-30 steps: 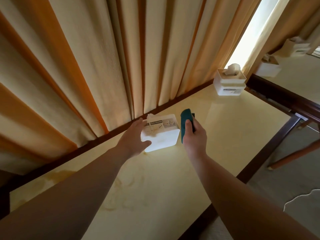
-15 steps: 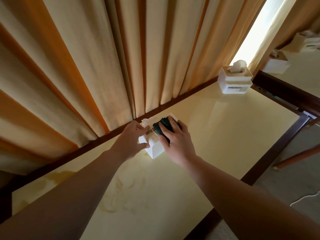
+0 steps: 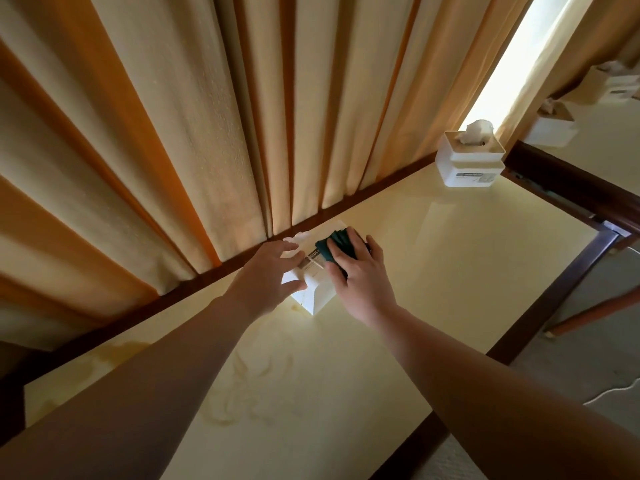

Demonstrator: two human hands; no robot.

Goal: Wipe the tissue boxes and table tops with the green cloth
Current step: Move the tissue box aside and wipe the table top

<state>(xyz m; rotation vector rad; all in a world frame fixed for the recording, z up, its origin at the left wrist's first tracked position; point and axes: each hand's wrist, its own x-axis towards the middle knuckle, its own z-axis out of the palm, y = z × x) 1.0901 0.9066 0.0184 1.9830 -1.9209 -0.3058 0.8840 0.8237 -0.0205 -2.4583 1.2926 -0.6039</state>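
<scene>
A white tissue box lies tilted on the pale yellow table top, close to the curtain. My left hand grips its left end between thumb and fingers. My right hand holds the folded green cloth and presses it onto the box's upper face, next to its label. Most of the box is hidden under both hands. A second white tissue box, with a tissue sticking up, stands upright at the table's far right corner.
Cream and orange curtains hang along the table's far edge. The table has a dark wooden rim. A neighbouring table at the right carries two more tissue boxes. A wooden chair leg and a white cable are on the floor.
My right hand brought the green cloth from beside the box onto its top and is rubbing it there. My left hand has kept its hold while the box turned and tilted.
</scene>
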